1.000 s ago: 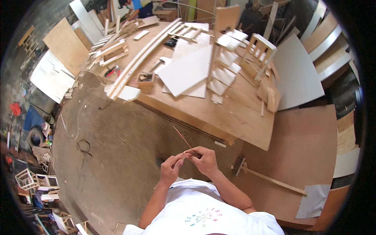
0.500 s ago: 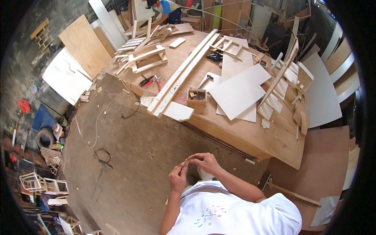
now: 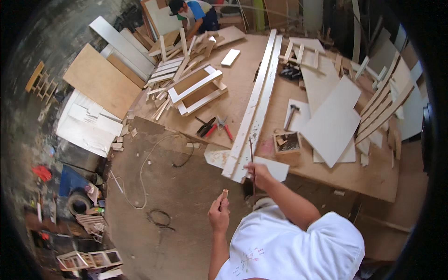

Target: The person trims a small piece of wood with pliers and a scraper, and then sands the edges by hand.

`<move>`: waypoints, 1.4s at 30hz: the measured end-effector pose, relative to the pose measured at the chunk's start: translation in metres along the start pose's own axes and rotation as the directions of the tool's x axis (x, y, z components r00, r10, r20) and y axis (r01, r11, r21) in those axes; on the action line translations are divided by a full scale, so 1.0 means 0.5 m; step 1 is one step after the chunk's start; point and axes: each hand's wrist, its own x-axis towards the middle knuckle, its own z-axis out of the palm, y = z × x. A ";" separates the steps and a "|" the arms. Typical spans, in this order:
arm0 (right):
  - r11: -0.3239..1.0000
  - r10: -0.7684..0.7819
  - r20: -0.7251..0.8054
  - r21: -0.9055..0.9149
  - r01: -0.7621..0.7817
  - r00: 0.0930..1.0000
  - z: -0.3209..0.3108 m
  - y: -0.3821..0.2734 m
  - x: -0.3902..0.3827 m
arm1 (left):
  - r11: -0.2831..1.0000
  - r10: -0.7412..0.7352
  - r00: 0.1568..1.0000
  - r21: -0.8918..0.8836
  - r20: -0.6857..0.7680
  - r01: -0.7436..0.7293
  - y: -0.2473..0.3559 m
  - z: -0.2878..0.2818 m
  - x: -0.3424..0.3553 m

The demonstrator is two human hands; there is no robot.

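My left hand [image 3: 218, 213] is closed around a small strip of wood [image 3: 225, 193], whose pale end sticks up past the fingertips. Off to its right and farther forward, my right hand [image 3: 260, 175] grips a long, thin dark rod [image 3: 251, 150]. The rod runs roughly away from me, over the near end of two long white boards [image 3: 254, 109]. Its exact kind is too small to tell. Beside those boards are red-handled pliers [image 3: 221, 127], a hammer [image 3: 291, 116] and an open wooden box [image 3: 288, 142] with small dark pieces in it.
A wooden frame [image 3: 198, 91] and a heap of wood strips lie at the table's far left. White panels [image 3: 332, 121] and slatted pieces [image 3: 385, 100] cover its right side. Another person [image 3: 198, 14] bends over behind the table. A cable loop [image 3: 160, 218] lies on the floor.
My hands have parted. The right has moved forward and now holds the thin rod; the left keeps the wood strip. The view has shifted, so the table appears farther right.
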 end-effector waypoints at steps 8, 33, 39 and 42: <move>0.757 -0.445 -0.220 -0.611 0.233 0.868 0.213 -0.146 0.363 | 0.997 0.059 0.995 -0.057 0.075 -0.054 0.041 -0.135 0.342; 0.522 -0.772 -0.492 -0.852 -0.041 0.402 0.366 -0.019 0.472 | 0.792 0.496 0.737 -0.586 0.459 -0.168 0.181 -0.445 1.051; 0.776 -0.618 -0.520 -0.524 0.352 0.589 0.604 -0.048 0.164 | 0.827 0.476 0.686 -0.547 0.551 -0.134 0.190 -0.439 1.065; 0.837 -0.545 -0.375 -0.295 0.461 0.750 0.684 -0.089 0.089 | 0.833 0.458 0.645 -0.548 0.612 -0.073 0.201 -0.408 1.039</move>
